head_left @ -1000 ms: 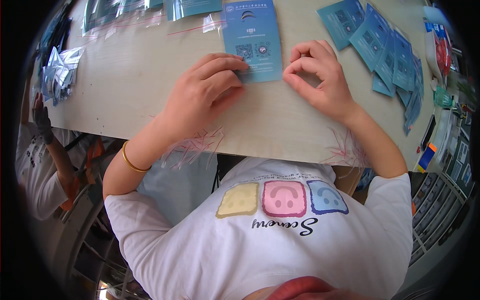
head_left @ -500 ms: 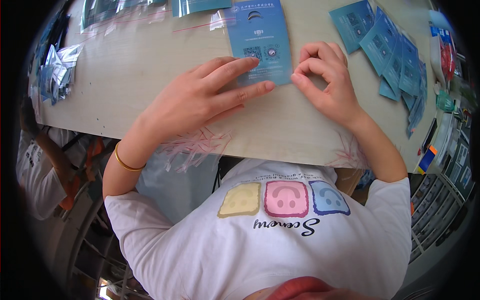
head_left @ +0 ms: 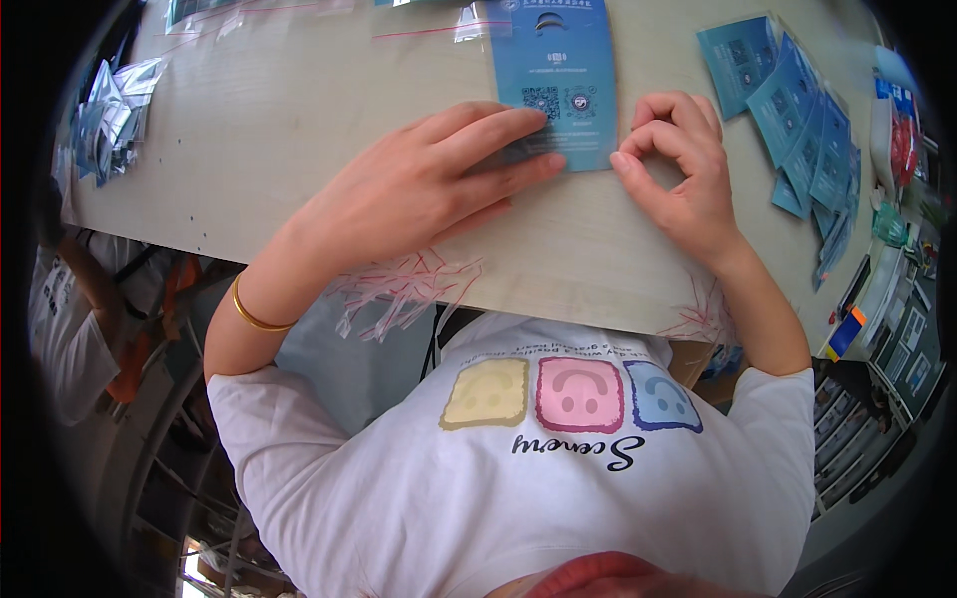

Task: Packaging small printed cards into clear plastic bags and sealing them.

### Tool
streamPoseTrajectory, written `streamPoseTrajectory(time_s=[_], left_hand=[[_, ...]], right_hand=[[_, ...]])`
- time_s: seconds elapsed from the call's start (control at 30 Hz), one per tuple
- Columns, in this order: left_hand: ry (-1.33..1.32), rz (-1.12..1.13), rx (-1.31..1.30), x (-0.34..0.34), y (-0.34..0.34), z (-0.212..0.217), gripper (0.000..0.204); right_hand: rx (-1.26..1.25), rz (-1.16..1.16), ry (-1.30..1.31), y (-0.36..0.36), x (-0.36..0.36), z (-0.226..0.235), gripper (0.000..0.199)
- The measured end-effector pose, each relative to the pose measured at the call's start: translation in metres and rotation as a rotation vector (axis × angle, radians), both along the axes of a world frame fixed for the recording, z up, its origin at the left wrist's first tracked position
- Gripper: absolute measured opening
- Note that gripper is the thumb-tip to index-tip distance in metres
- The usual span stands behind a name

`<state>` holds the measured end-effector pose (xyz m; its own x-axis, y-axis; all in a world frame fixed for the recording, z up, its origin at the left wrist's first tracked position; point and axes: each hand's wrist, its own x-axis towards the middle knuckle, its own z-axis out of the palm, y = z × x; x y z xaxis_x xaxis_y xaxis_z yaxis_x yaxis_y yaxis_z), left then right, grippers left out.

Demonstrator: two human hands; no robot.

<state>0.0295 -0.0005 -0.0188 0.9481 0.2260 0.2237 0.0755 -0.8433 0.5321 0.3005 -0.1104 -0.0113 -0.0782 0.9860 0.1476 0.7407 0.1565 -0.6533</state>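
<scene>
A blue printed card (head_left: 558,75) with a curved cut-out and two code-like patterns lies flat on the pale table (head_left: 289,120). My left hand (head_left: 429,184) rests over its lower left part, fingers stretched out and apart. At the card's lower right corner, my right hand (head_left: 678,164) has its thumb and fingertips drawn together in a pinch. The thumb tip meets the card's edge; what lies between those fingertips is too small to make out. Below my left hand, thin transparent strips with red lines (head_left: 409,289) are heaped by the near table edge.
Overlapping blue cards (head_left: 797,125) fan out at the right. Transparent plastic bags (head_left: 439,25) lie along the far side. A shiny stack of packets (head_left: 115,110) stands at the left. More strips (head_left: 703,309) lie under my right forearm. Another person's sleeve (head_left: 65,339) shows at far left.
The view has shifted a little, so the table and hands appear farther right. Both hands keep nearly the same pose and place on the card.
</scene>
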Motion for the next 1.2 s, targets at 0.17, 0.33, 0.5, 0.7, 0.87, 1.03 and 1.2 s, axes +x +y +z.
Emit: streamPoseTrajectory(time_s=[0.17, 0.33, 0.5, 0.7, 0.87, 1.03, 1.2], left_hand=[[-0.010, -0.005, 0.005, 0.001, 0.000, -0.002, 0.058], [-0.023, -0.026, 0.034, 0.004, 0.000, -0.005, 0.058], [0.028, -0.005, 0.061, 0.003, 0.001, 0.001, 0.056], [0.029, -0.013, 0.027, 0.004, 0.007, 0.005, 0.054], [-0.028, -0.048, -0.047, 0.003, 0.013, 0.002, 0.052], [-0.072, 0.025, -0.237, -0.006, 0.013, 0.000, 0.034], [-0.024, 0.127, -0.700, 0.006, 0.025, 0.004, 0.030]], right_hand=[[0.010, -0.004, -0.017, 0.000, 0.000, 0.001, 0.012], [-0.002, -0.005, -0.024, 0.003, -0.002, 0.001, 0.024], [0.084, -0.131, -0.183, 0.007, 0.023, -0.003, 0.031], [0.237, 0.154, -0.278, -0.003, 0.007, 0.010, 0.034], [0.296, 0.180, -0.415, -0.005, -0.006, 0.017, 0.046], [0.221, 0.295, -0.543, -0.002, -0.016, -0.010, 0.063], [0.220, 0.035, -0.665, -0.013, 0.062, -0.012, 0.056]])
